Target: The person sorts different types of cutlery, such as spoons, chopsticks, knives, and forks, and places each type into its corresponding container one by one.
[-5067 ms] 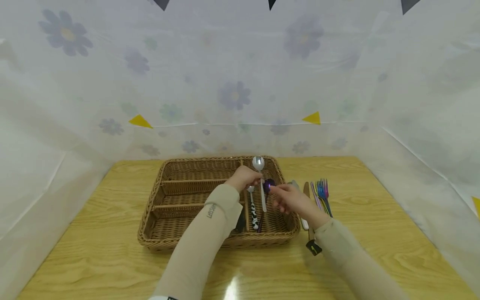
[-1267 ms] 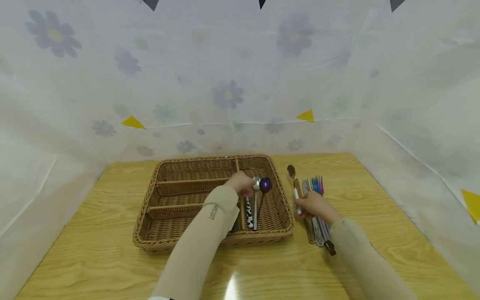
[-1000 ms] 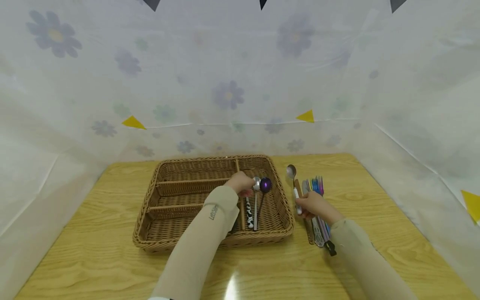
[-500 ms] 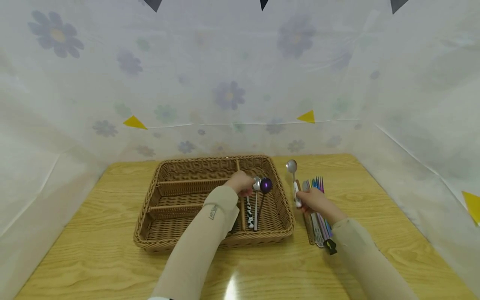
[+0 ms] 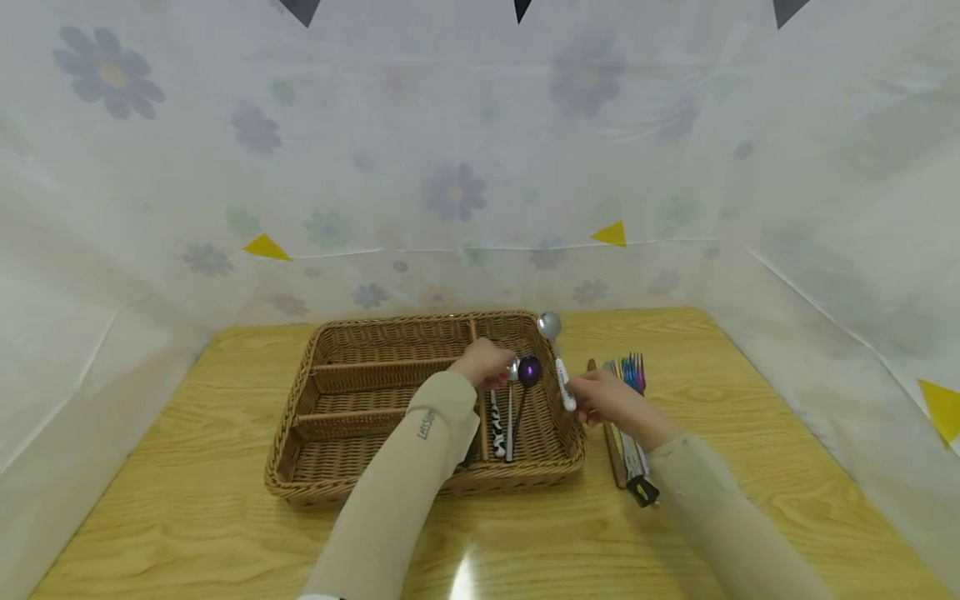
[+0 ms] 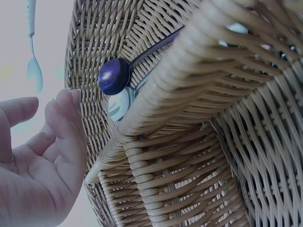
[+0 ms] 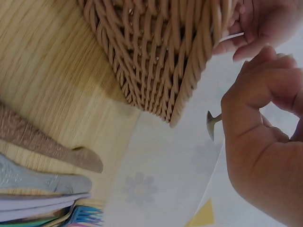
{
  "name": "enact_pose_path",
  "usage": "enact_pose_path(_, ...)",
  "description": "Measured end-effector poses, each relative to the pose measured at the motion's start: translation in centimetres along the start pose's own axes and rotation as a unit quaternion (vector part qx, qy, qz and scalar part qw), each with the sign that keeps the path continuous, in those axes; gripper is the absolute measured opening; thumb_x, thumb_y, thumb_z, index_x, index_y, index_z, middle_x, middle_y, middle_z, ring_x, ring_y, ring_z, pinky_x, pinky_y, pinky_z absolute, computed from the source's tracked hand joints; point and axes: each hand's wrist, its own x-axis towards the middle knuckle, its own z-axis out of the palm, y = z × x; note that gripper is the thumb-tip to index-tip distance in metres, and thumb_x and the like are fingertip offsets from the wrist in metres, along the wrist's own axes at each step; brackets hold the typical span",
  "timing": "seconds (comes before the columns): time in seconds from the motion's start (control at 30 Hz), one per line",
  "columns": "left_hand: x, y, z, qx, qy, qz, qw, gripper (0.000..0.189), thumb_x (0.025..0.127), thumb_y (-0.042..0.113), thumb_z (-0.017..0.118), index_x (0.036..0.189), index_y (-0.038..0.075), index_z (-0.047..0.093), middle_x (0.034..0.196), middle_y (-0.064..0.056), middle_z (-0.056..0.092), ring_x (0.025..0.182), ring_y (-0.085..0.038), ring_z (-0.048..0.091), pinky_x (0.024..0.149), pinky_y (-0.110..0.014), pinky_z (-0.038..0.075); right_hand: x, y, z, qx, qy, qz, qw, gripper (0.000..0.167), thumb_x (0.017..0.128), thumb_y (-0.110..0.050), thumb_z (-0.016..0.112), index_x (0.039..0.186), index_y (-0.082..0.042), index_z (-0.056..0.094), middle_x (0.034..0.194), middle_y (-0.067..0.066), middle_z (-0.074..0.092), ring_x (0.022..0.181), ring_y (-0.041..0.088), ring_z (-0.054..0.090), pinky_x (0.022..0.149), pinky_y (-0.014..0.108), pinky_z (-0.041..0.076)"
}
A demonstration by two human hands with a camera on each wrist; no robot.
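Observation:
My right hand (image 5: 611, 406) pinches the white patterned handle of a spoon (image 5: 562, 379). The spoon's silver bowl (image 5: 550, 327) points up and away, overlapping the right rim of a wicker basket (image 5: 525, 477) with compartments. Over the right-hand compartment hovers my left hand (image 5: 482, 363); the left wrist view shows its fingers (image 6: 64, 116) loosely bent and its thumb apart, with nothing between. Below it lie a silver spoon (image 6: 120, 105), a purple spoon (image 6: 113, 76) and a piece with a cow-print handle (image 5: 497, 433).
On the table right of the basket lie a brown knife (image 7: 52, 144), a silver-handled piece (image 7: 47, 182) and several rainbow forks (image 5: 634, 373), with a black item (image 5: 642, 490) at the near end. A floral curtain (image 5: 450, 125) hangs behind.
My right hand has lifted the white-handled spoon from beside the knives and carried it left to the basket's rim. Earlier, the silver and purple spoons came down into the compartment. My left hand stays nearly still.

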Motion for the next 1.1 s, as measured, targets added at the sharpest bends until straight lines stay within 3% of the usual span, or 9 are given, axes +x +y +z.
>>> enact_pose_path(0.1, 0.0, 0.0, 0.3, -0.007, 0.005, 0.002, 1.0, 0.032, 0.093, 0.016, 0.049, 0.107, -0.01, 0.062, 0.078, -0.013, 0.063, 0.049, -0.008, 0.048, 0.047, -0.019, 0.043, -0.1, -0.4, 0.7, 0.0, -0.001, -0.005, 1.0, 0.034, 0.098, -0.02, 0.037, 0.099, 0.007, 0.058, 0.069, 0.001, 0.059, 0.056, 0.009, 0.048, 0.055, 0.024, 0.042)
enact_pose_path(0.17, 0.1, 0.1, 0.5, -0.018, 0.004, 0.001, 0.9998, 0.032, 0.094, 0.018, 0.049, 0.104, -0.008, 0.063, 0.086, -0.017, 0.066, 0.048, -0.006, 0.047, 0.049, -0.019, 0.043, -0.2, -0.8, 1.2, 0.001, -0.005, -0.009, 0.9999, 0.032, 0.097, -0.019, 0.038, 0.096, 0.006, 0.058, 0.069, 0.001, 0.059, 0.055, 0.008, 0.049, 0.055, 0.023, 0.042)
enact_pose_path(0.37, 0.1, 0.5, 0.8, -0.045, -0.001, 0.0, 0.999, 0.034, 0.095, 0.022, 0.051, 0.098, -0.008, 0.065, 0.081, -0.012, 0.063, 0.05, -0.006, 0.046, 0.048, -0.019, 0.039, -0.3, -1.5, 2.4, -0.003, -0.032, -0.03, 0.999, 0.029, 0.097, -0.019, 0.039, 0.084, -0.001, 0.058, 0.07, 0.003, 0.06, 0.054, 0.008, 0.048, 0.053, 0.023, 0.042)
enact_pose_path(0.43, -0.1, 0.6, 0.8, -0.035, 0.005, 0.001, 0.9994, 0.035, 0.095, 0.024, 0.052, 0.106, -0.007, 0.065, 0.093, -0.016, 0.068, 0.054, -0.007, 0.051, 0.049, -0.019, 0.041, -0.3, -1.5, 2.8, -0.013, -0.036, -0.038, 0.9986, 0.031, 0.098, -0.02, 0.039, 0.081, -0.003, 0.058, 0.07, 0.004, 0.06, 0.055, 0.009, 0.048, 0.053, 0.025, 0.042)
enact_pose_path(0.5, -0.3, 0.7, 0.8, -0.031, 0.006, 0.003, 0.9995, 0.033, 0.094, 0.024, 0.054, 0.104, -0.005, 0.065, 0.101, -0.018, 0.068, 0.057, -0.009, 0.052, 0.05, -0.019, 0.041, -0.4, -1.6, 3.1, -0.019, -0.037, -0.039, 0.9984, 0.031, 0.098, -0.021, 0.039, 0.078, -0.006, 0.057, 0.07, 0.005, 0.059, 0.055, 0.01, 0.048, 0.054, 0.025, 0.043)
enact_pose_path(0.67, -0.4, 0.8, 0.9, -0.041, 0.016, -0.001, 0.999, 0.021, 0.091, 0.017, 0.06, 0.089, -0.003, 0.065, 0.075, -0.011, 0.066, 0.051, -0.007, 0.052, 0.047, -0.017, 0.042, -0.2, -1.7, 3.9, -0.027, -0.033, -0.029, 0.9987, 0.03, 0.097, -0.02, 0.041, 0.081, -0.003, 0.059, 0.065, 0.003, 0.059, 0.052, 0.009, 0.049, 0.051, 0.024, 0.044)
enact_pose_path(0.8, -0.2, 0.7, 0.9, -0.048, 0.021, -0.009, 0.9986, 0.016, 0.089, 0.01, 0.061, 0.077, 0.0, 0.061, 0.055, 0.0, 0.054, 0.044, -0.005, 0.05, 0.047, -0.016, 0.045, -0.1, -1.6, 4.3, -0.048, -0.028, -0.028, 0.9981, 0.034, 0.098, -0.024, 0.044, 0.088, 0.002, 0.064, 0.06, 0.001, 0.058, 0.048, 0.008, 0.049, 0.049, 0.024, 0.045)
enact_pose_path(1.1, 0.8, 0.2, 1.2, 0.009, 0.026, -0.026, 0.9993, 0.015, 0.084, 0.003, 0.062, 0.07, 0.003, 0.056, 0.05, 0.0, 0.051, 0.042, -0.006, 0.049, 0.063, -0.026, 0.055, -0.4, -0.9, 3.7, -0.041, -0.013, -0.002, 0.9991, 0.061, 0.099, -0.047, 0.038, 0.115, 0.007, 0.061, 0.061, 0.0, 0.058, 0.045, 0.008, 0.049, 0.047, 0.024, 0.044)
